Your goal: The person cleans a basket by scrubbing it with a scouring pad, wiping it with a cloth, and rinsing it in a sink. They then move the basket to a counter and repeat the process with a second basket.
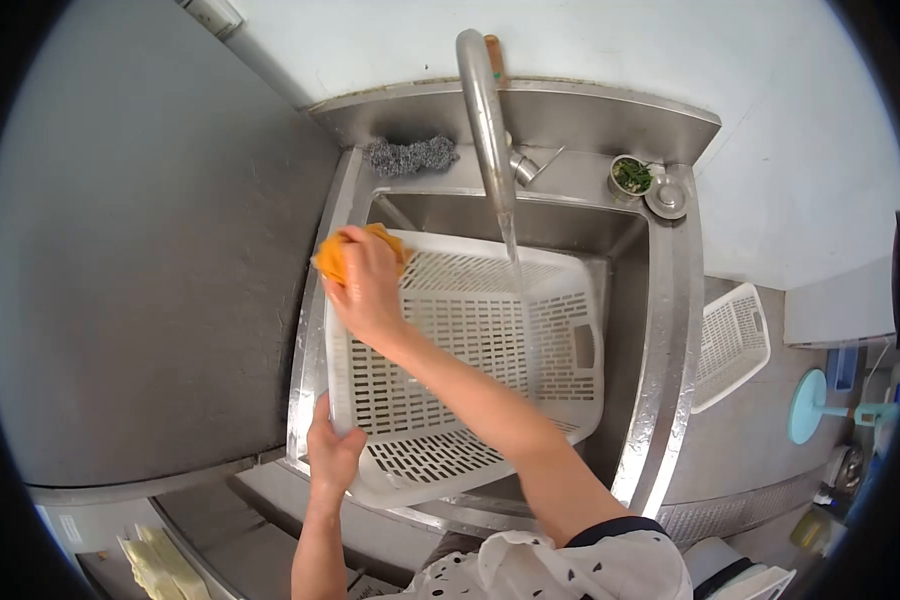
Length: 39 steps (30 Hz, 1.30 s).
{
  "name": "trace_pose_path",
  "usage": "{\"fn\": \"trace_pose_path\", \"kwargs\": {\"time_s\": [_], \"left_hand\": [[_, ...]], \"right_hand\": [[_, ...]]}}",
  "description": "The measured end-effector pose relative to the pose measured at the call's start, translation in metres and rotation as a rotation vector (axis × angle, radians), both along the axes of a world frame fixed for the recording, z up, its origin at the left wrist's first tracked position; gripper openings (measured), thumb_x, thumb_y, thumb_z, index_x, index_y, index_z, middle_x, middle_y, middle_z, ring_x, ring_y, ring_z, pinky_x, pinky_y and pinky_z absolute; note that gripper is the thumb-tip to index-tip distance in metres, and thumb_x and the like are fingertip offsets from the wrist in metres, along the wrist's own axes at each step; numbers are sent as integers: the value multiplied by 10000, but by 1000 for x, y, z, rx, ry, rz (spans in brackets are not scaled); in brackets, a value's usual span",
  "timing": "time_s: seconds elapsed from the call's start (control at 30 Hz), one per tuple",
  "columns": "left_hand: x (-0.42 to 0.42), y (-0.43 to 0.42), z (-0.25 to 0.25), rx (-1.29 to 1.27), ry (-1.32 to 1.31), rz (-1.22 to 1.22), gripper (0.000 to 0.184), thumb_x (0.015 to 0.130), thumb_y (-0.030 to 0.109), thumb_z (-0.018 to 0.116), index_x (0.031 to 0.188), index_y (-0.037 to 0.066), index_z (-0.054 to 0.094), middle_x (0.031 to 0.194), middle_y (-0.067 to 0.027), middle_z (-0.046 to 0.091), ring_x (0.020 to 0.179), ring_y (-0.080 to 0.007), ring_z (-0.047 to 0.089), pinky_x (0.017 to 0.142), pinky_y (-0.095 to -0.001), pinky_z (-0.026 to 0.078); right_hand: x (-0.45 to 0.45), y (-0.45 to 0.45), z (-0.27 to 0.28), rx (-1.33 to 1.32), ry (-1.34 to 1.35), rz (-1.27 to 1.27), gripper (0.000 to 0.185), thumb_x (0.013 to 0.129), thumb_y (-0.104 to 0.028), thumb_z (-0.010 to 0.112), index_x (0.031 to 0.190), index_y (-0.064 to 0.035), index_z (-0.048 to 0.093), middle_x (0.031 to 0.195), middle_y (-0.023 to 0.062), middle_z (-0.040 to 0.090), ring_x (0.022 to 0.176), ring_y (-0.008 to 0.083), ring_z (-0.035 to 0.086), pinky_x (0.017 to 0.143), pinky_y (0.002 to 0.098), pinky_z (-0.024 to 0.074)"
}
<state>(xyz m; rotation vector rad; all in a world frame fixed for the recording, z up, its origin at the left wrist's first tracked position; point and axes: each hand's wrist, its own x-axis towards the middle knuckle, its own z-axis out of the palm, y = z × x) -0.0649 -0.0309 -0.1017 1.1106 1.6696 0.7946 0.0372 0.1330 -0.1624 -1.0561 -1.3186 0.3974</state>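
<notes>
A white slotted plastic basket (450,330) rests tilted in the steel sink (625,290), its left side up on the sink's rim. With my left hand (332,450) I grip the basket's near left edge, thumb over the rim. My right hand (367,290) is closed on an orange cloth (335,262), pressed at the basket's far left corner; my right forearm crosses over the basket. Water runs from the curved faucet (485,130) into the basket's right part.
Steel wool scrubbers (412,156) lie on the back ledge. A small bowl of greens (630,177) and a metal lid (668,198) sit at the back right corner. A second white basket (732,345) stands on the floor at right. A grey metal surface (160,250) flanks the sink's left.
</notes>
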Motion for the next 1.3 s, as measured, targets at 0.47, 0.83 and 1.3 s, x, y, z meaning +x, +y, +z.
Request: {"fn": "trace_pose_path", "kwargs": {"time_s": [0.47, 0.83, 1.3], "left_hand": [[3, 5, 1, -18, -9, 18, 577, 664, -157, 383, 1233, -66, 393, 1120, -144, 546, 1029, -196, 543, 892, -278, 418], [17, 21, 21, 35, 32, -67, 550, 659, -121, 406, 1203, -41, 414, 1077, -149, 556, 989, -201, 547, 883, -288, 416], [-51, 101, -31, -164, -871, -1, 1030, 743, 817, 146, 1375, 17, 289, 1214, -173, 532, 1192, -291, 454, 1022, -399, 332]], "right_hand": [[253, -10, -290, -850, -24, -489, 243, 775, -87, 595, 1003, -98, 516, 952, 101, 547, 942, 305, 545, 744, 428, 439], [80, 29, -100, -358, -27, -347, 306, 799, -198, 599, 1087, -106, 554, 1211, 63, 508, 1154, 281, 422, 949, 463, 298], [-62, -100, 19, -194, -170, 43, 226, 823, -181, 562, 997, -39, 535, 1068, 111, 486, 1005, 323, 406, 891, 433, 304]]}}
